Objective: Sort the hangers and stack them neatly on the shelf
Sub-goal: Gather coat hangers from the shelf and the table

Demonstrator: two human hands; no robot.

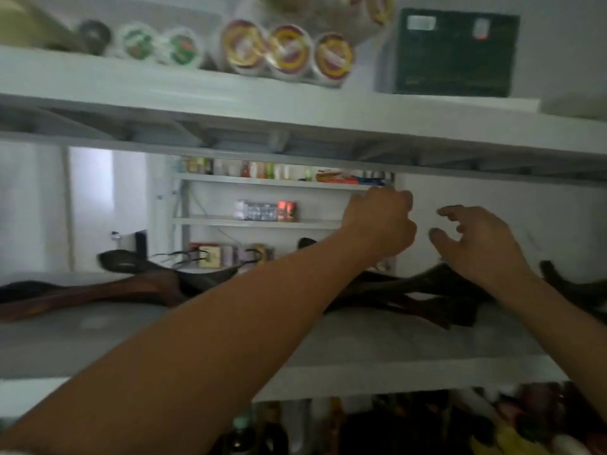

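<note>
Both arms reach far into the shelf [377,343]. The left hand [381,221] is raised with fingers curled; blur hides whether its grip pinches anything. The right hand [476,241] hovers with fingers spread and loosely bent, holding nothing, just above the dark wooden hangers [138,287] lying scattered across the shelf. Round tubs [282,52] and a green box [456,52] sit on the shelf above.

Below your left hand [377,224]: hangers [131,287] dark brown, reddish grain, on a pale grey shelf [361,349]. Above your right hand [476,244]: dark green box [455,54]; left of it, red-and-yellow lids [289,52].
</note>
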